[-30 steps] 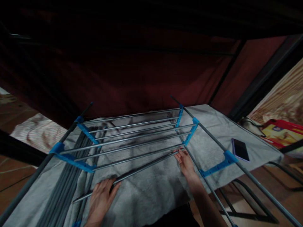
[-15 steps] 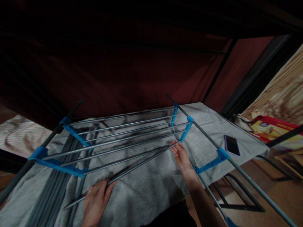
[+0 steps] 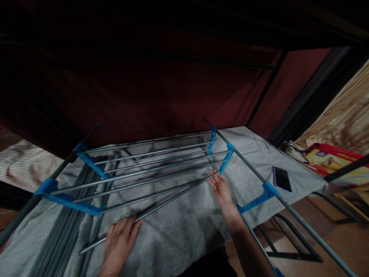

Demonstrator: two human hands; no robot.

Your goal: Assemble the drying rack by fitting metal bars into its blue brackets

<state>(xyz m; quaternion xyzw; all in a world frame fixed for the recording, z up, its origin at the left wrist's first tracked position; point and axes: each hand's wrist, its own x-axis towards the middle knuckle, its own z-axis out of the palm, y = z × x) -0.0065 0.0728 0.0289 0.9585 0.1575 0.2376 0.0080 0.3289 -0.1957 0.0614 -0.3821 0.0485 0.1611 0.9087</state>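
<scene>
A loose grey metal rod point(image 3: 168, 201) slants across the front of a rack frame of grey tubes with blue plastic brackets. My left hand point(image 3: 119, 243) is wrapped around its near part, and the rod's free end pokes out to the left. At the far end, the fingers of my right hand point(image 3: 219, 187) pinch the rod just beside the lower tip of a blue bracket point(image 3: 226, 158). Whether the rod's tip sits inside that bracket cannot be made out. Several parallel rods point(image 3: 155, 171) span from this bracket side to the left blue bracket point(image 3: 72, 203).
A bundle of grey tubes point(image 3: 62, 227) lies at the left on the grey cloth point(image 3: 178, 238) covering the table. On the right, a phone point(image 3: 282, 179) rests beyond the side tube. A lower blue bracket point(image 3: 258, 198) and a red and yellow box point(image 3: 334, 163) are further right.
My left hand and the near end of the rod have shifted slightly to the right. My right hand stays at the bracket with the rod's far end.
</scene>
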